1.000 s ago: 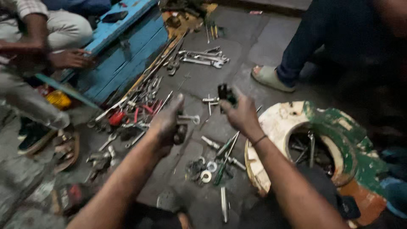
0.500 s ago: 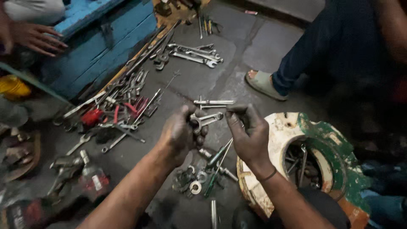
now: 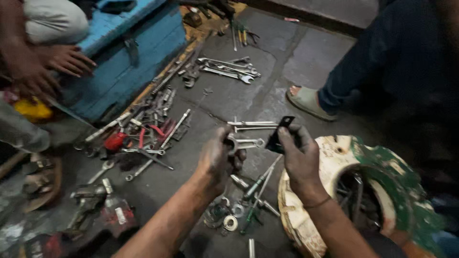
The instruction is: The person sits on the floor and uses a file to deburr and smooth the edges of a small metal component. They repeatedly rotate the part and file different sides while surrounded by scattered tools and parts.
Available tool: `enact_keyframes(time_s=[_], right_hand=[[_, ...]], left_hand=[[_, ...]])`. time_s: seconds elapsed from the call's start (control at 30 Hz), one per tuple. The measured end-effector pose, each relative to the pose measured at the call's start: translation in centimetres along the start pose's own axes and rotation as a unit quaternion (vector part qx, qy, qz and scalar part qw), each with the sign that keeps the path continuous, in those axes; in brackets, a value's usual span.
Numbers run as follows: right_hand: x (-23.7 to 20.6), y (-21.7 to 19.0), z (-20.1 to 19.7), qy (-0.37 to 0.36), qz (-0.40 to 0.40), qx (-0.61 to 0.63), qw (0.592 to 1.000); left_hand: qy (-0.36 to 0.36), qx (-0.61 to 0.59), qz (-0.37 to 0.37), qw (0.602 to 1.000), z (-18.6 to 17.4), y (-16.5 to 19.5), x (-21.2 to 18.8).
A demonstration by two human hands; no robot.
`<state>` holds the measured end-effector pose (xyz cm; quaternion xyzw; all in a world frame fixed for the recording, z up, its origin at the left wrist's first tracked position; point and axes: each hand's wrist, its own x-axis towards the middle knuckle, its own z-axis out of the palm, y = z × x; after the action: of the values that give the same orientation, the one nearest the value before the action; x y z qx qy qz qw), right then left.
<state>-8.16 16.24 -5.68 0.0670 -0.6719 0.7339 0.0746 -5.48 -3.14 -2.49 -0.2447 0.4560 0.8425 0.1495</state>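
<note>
My left hand (image 3: 217,160) grips a stiff, greasy-looking spanner (image 3: 245,142); my right hand (image 3: 300,160) pinches a light black clip (image 3: 279,135) by its edge.

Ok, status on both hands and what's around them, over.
Left hand gripping a small metal wrench. Right hand pinching a small black part. Both above loose screwdrivers and washers; white-and-green round housing beside right wrist.

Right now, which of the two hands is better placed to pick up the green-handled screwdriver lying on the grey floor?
Left, probably. The left hand hovers just above the green-handled screwdriver, though it already grips a small metal wrench. The right hand sits further toward the white and green housing and pinches a small black part.
</note>
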Motion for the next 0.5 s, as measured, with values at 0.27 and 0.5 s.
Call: enact_keyframes(time_s=[0.27,0.5], right_hand=[[2.9,-0.2,-1.3,-0.017,-0.007,-0.090,0.996],[8.8,1.8,-6.0,-0.003,0.136,0.013,0.991]], left_hand=[[0.079,0.096,0.121,0.985,0.0,1.1,1.9],[0.122,0.084,0.142,0.979,1.8,0.6,4.9]])
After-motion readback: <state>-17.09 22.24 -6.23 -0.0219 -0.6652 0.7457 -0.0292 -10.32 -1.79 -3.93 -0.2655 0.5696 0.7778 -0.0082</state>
